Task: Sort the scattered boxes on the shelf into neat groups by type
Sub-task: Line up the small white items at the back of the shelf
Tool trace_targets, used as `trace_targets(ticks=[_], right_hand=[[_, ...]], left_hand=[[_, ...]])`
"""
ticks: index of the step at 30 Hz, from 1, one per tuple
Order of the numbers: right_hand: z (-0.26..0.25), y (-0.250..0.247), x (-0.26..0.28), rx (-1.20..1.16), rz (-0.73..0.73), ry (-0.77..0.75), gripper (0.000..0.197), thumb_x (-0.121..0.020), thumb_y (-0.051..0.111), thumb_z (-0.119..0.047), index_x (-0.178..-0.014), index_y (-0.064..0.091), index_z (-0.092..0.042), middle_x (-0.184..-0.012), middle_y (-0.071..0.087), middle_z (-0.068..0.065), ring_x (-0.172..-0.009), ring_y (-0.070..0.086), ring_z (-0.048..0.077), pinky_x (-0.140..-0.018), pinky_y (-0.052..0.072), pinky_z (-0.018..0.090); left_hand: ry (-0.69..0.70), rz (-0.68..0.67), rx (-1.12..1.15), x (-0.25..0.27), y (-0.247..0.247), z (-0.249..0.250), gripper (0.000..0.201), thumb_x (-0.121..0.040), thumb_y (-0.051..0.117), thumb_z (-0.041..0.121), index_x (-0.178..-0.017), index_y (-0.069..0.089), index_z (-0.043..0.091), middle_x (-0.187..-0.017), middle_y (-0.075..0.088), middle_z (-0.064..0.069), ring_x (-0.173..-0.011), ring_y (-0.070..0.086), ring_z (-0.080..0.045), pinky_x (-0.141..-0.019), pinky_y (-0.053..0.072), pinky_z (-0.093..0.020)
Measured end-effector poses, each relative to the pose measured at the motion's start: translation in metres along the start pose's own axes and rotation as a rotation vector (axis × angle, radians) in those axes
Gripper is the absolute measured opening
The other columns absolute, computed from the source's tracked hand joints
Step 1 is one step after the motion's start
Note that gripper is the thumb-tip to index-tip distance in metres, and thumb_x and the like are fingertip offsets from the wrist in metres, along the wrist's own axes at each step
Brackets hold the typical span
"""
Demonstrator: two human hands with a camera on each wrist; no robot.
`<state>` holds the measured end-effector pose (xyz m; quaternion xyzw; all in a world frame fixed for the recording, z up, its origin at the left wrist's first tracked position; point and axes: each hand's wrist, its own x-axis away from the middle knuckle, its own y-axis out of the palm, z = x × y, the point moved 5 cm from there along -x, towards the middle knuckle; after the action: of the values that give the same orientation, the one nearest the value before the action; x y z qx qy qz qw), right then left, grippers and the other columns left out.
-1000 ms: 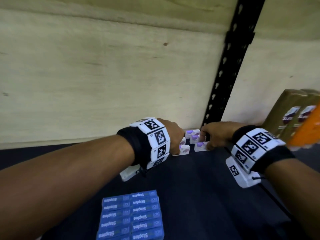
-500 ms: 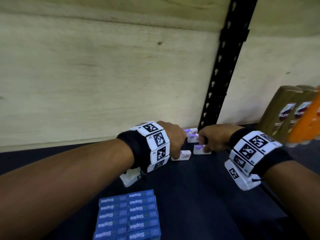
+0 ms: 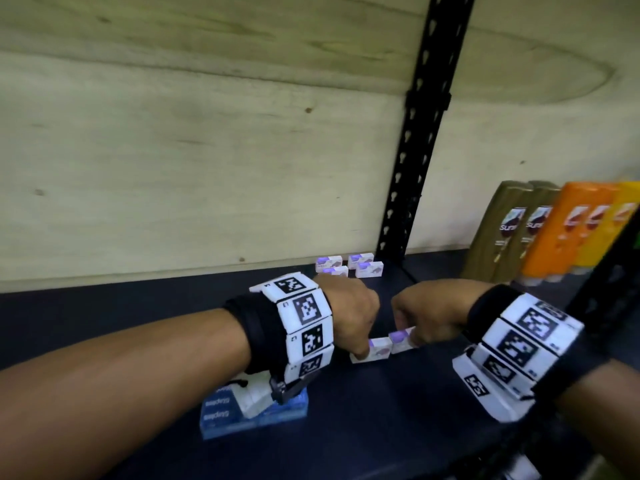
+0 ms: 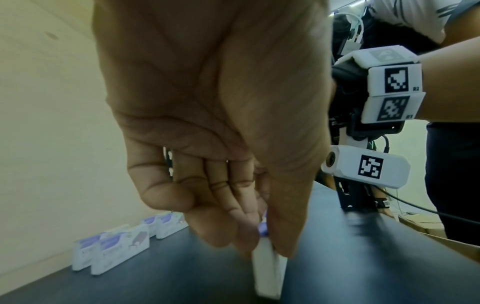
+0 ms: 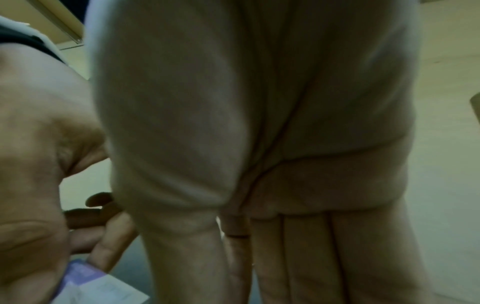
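Two small white boxes with purple print are held side by side just above the dark shelf (image 3: 363,427). My left hand (image 3: 363,352) pinches the left box (image 3: 375,354) between thumb and fingers. The left wrist view shows this left hand (image 4: 262,244) gripping the box (image 4: 267,273) edge-on. My right hand (image 3: 411,341) grips the right box (image 3: 400,338) from above; in the right wrist view that box is hidden behind the palm. Several matching boxes (image 3: 349,266) stand grouped at the back wall. Blue Staples boxes (image 3: 221,414) lie in a block under my left wrist.
Brown bottles (image 3: 512,230) and orange bottles (image 3: 581,230) stand in a row at the right. A black perforated upright (image 3: 415,150) rises behind the box group. Plywood backs the shelf. The shelf's front edge runs close under my right forearm.
Both hands have drawn back from the group at the wall toward the front, each bringing a small box. The grouped boxes stay behind at the wall.
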<state>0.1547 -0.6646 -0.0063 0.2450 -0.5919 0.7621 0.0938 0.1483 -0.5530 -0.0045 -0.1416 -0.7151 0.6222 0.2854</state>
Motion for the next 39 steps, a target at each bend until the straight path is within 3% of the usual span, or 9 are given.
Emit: trace_targets(ticks=[9,15,19,29,36,39], right_hand=[[0.004,0.018,0.026,0.005,-0.026,0.038,0.026,-0.092,0.064,-0.017,-0.117,0.067,-0.02,-0.116,0.069,0.003,-0.107,0.065,0.023,-0.059,0.04,0.022],[0.003,0.019,0.034,-0.001,0.013,0.015,0.024,-0.094,0.062,-0.02,-0.117,0.067,-0.022,-0.117,0.067,0.0,-0.1,0.061,0.017,-0.058,0.037,0.018],[0.002,0.021,0.035,-0.001,0.006,0.003,0.025,-0.093,0.063,-0.022,-0.118,0.067,-0.024,-0.116,0.067,-0.002,-0.105,0.062,0.018,-0.064,0.04,0.022],[0.003,0.022,0.036,-0.015,0.016,0.01,0.026,-0.093,0.065,-0.024,-0.119,0.066,-0.025,-0.116,0.065,-0.004,-0.103,0.06,0.016,-0.062,0.038,0.02],[0.005,0.007,0.037,-0.045,-0.005,0.045,0.045,-0.088,0.072,-0.025,-0.13,0.055,-0.028,-0.125,0.058,-0.006,-0.098,0.053,0.013,-0.059,0.034,0.018],[0.01,-0.015,0.029,-0.076,0.066,0.051,0.043,-0.087,0.074,-0.029,-0.126,0.058,-0.03,-0.123,0.059,-0.006,-0.102,0.057,0.015,-0.074,0.045,0.024]], left_hand=[[-0.012,-0.032,0.013,0.015,0.004,0.019,0.029,-0.079,0.072,0.045,-0.1,0.069,0.024,-0.102,0.066,0.003,-0.093,0.063,-0.02,-0.081,0.055,-0.036],[-0.021,-0.05,0.034,0.016,0.008,0.022,0.03,-0.08,0.072,0.047,-0.1,0.069,0.025,-0.103,0.066,0.004,-0.094,0.062,-0.02,-0.083,0.053,-0.035],[-0.012,-0.048,0.035,0.015,0.007,0.025,0.03,-0.08,0.072,0.047,-0.1,0.07,0.024,-0.102,0.066,0.004,-0.093,0.062,-0.019,-0.081,0.053,-0.034],[-0.009,-0.065,0.018,0.013,0.008,0.025,0.031,-0.08,0.071,0.048,-0.101,0.069,0.024,-0.102,0.066,0.004,-0.092,0.062,-0.02,-0.08,0.052,-0.034],[0.011,-0.14,0.091,0.014,0.006,0.012,0.043,-0.078,0.07,0.058,-0.106,0.07,0.025,-0.102,0.069,0.008,-0.092,0.063,-0.013,-0.084,0.054,-0.034],[0.003,-0.119,0.121,0.009,-0.003,-0.005,0.043,-0.08,0.07,0.055,-0.108,0.069,0.023,-0.103,0.07,0.007,-0.093,0.063,-0.013,-0.083,0.052,-0.03]])
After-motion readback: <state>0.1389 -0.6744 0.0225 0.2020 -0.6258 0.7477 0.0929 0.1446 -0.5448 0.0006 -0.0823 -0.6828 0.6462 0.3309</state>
